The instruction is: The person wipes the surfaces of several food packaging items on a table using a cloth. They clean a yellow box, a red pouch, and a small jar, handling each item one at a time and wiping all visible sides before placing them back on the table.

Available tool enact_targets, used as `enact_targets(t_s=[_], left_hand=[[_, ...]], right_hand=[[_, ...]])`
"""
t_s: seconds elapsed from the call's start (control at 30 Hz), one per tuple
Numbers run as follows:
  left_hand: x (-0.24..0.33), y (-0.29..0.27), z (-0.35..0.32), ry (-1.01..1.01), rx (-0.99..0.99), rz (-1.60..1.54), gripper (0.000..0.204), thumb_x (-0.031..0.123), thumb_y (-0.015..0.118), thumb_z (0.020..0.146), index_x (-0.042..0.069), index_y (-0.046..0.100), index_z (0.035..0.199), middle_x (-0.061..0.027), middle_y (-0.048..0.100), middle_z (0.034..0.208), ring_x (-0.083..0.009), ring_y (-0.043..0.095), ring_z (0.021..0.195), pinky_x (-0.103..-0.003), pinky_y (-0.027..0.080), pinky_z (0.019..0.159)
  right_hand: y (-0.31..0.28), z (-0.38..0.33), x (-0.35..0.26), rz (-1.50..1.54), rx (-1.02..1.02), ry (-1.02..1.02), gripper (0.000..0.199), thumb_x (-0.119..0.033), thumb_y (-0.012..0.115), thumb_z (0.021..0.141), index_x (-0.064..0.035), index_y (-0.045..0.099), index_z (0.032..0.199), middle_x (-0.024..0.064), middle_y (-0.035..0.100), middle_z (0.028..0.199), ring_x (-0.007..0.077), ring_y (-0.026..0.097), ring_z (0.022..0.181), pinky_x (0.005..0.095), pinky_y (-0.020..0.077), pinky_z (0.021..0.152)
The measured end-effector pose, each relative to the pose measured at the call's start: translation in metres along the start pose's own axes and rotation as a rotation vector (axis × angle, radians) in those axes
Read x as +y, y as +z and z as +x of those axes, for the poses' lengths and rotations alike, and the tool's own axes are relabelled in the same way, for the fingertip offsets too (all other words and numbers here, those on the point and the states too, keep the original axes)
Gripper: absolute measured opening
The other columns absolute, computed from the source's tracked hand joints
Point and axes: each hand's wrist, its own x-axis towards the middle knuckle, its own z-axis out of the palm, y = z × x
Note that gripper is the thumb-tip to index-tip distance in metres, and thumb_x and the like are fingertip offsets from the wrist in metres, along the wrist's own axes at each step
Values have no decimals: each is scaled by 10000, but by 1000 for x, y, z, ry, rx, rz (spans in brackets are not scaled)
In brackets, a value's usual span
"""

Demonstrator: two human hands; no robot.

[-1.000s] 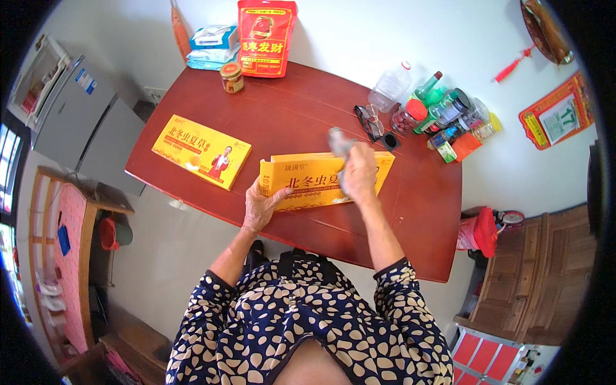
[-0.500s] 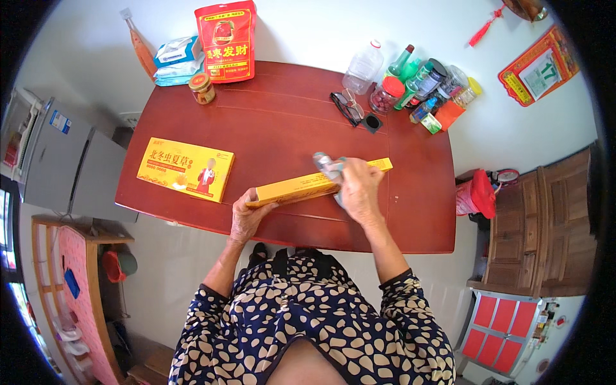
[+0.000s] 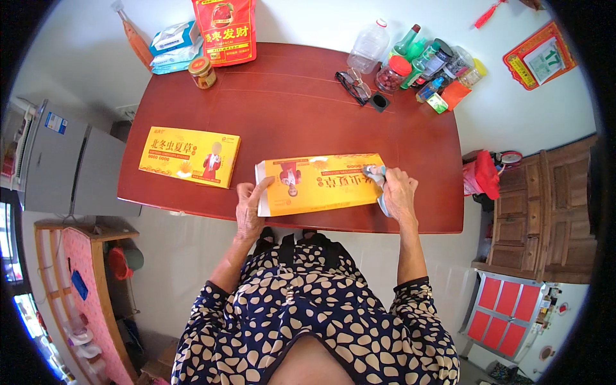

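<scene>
A flat yellow cardboard box (image 3: 324,183) is held over the near part of the table, its broad printed face up and the print upside down to me. My left hand (image 3: 250,208) grips its left end, thumb on top, beside a white end edge. At the other end my right hand (image 3: 399,194) is closed on a crumpled light blue-grey cloth (image 3: 374,172), which touches the box's right end; part of the cloth hangs below the fingers. A second yellow box (image 3: 189,157) of like print lies flat on the table to the left.
The red-brown table (image 3: 295,115) carries a red pouch (image 3: 224,32), wipes packs (image 3: 176,48) and a small jar (image 3: 202,72) at the far left. Far right stand a clear plastic jug (image 3: 369,48), a red-lidded jar (image 3: 393,74), several bottles, and eyeglasses (image 3: 353,86).
The box has turned from its narrow side to its broad face up. My right hand has moved right and slightly nearer with the cloth, to the box's right end.
</scene>
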Motion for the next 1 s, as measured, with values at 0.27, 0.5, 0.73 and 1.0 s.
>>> enact_targets(t_s=[0.27,0.5,0.73,1.0], left_hand=[[-29,8,-8,-184,-270,-656,460,-70,490,862,114,550,1278,-133,616,1181,-237,602,1095,-309,486,934],[-29,-7,0,-754,-297,-1492,526,22,475,886,169,302,1360,-100,477,1294,-201,493,1166,-377,514,879],[-18,11,-6,-524,-195,-1029,639,21,497,918,92,151,1451,-139,458,1307,-199,494,1160,-338,501,888],[-10,-1,4,-660,-356,-1210,664,60,464,938,126,89,1482,-100,400,1377,-254,521,1173,-453,564,801]], right_hand=[[67,3,8,-77,199,336,514,-55,591,816,-202,476,1294,139,535,984,347,540,922,483,454,725],[79,11,-23,-296,211,311,465,-106,618,809,-84,534,1265,143,528,1028,321,525,929,457,459,735],[104,24,-91,-195,262,74,454,-175,620,839,50,527,1222,221,506,1198,325,514,974,448,452,804],[107,29,-186,134,-30,-387,397,-145,634,811,36,562,1157,162,470,1248,315,490,1054,427,445,869]])
